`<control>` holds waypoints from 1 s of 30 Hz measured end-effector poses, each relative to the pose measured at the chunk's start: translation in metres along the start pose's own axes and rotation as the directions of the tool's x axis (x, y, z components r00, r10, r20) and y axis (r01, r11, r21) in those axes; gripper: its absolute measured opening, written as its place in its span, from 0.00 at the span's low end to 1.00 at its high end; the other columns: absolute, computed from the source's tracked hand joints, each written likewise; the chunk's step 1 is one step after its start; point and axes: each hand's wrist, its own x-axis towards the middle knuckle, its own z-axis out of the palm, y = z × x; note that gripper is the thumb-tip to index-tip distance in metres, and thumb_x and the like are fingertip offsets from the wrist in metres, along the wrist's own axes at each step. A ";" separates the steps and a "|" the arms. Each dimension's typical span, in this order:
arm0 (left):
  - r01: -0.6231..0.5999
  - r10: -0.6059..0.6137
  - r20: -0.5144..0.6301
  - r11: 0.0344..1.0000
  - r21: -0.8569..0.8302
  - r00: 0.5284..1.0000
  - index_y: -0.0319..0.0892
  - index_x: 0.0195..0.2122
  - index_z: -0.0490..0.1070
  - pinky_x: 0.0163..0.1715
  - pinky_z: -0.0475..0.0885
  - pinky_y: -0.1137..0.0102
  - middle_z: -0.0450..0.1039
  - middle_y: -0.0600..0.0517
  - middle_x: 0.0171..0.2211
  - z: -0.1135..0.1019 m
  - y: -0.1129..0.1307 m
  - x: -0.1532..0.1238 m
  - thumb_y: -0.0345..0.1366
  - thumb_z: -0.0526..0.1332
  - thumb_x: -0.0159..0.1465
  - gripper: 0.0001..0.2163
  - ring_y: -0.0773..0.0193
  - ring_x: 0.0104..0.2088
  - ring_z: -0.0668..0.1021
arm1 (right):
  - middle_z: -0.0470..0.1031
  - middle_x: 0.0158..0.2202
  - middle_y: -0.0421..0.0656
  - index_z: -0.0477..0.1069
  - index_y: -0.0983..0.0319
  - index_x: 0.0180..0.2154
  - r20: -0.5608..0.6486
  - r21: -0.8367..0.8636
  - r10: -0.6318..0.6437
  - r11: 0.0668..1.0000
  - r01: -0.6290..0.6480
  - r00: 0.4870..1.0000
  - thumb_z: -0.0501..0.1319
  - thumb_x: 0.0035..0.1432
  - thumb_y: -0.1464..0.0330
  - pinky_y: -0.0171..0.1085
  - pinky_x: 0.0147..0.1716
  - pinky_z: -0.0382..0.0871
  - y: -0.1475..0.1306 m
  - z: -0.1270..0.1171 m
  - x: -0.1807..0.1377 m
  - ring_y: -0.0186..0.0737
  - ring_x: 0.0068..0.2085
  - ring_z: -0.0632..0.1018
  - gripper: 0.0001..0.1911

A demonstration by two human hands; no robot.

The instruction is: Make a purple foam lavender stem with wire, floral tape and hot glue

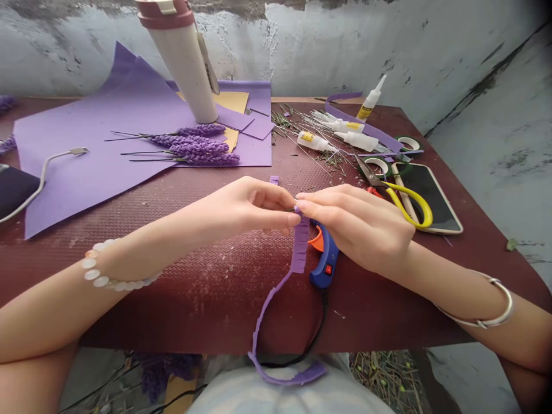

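Observation:
A purple fringed strip (301, 247), cut into small tabs along one side, hangs from between my two hands. Its long tail curls over the table's front edge onto my lap. My left hand (254, 208) pinches the strip's upper end between thumb and fingers. Opposite it, my right hand (360, 225) has its fingertips closed on the same spot. A bit of thin dark stem seems to show there, mostly hidden by the fingers. Just below my right hand lies a blue glue gun (324, 261) with an orange trigger, its front part covered by that hand.
Purple sheets (77, 155) spread at left, bearing finished purple flower sprigs (194, 146) and a tumbler (183, 69). At back right are glue bottles (314, 141), wire stems, tape rolls (377, 167), yellow-handled scissors (409, 201) and a phone (435, 198). A white cable (43, 172) crosses the left.

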 end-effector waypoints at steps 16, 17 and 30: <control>-0.174 0.226 -0.233 0.959 0.223 0.946 0.39 0.32 0.79 0.29 0.70 0.76 0.78 0.53 0.27 0.004 -0.006 -0.001 0.35 0.65 0.59 0.05 0.69 0.28 0.77 | 0.78 0.47 0.45 0.72 0.58 0.49 0.063 0.214 0.232 0.947 -0.240 0.971 0.61 0.59 0.73 0.39 0.48 0.76 0.001 0.001 0.004 0.40 0.47 0.79 0.15; -0.176 0.250 -0.258 0.944 0.281 0.933 0.40 0.32 0.79 0.28 0.70 0.76 0.78 0.54 0.27 0.006 -0.006 -0.002 0.35 0.65 0.59 0.05 0.69 0.27 0.76 | 0.79 0.47 0.43 0.72 0.57 0.49 0.089 0.240 0.299 0.919 -0.312 0.950 0.61 0.60 0.72 0.39 0.48 0.76 0.000 0.001 0.006 0.39 0.47 0.79 0.15; -0.141 0.409 -0.280 0.745 0.652 0.868 0.42 0.35 0.77 0.29 0.64 0.76 0.79 0.56 0.29 0.018 -0.012 -0.001 0.33 0.62 0.62 0.04 0.71 0.26 0.74 | 0.80 0.34 0.40 0.75 0.57 0.39 -0.023 0.040 0.313 0.949 -0.312 0.949 0.61 0.60 0.74 0.32 0.35 0.74 -0.009 0.003 0.007 0.34 0.35 0.80 0.07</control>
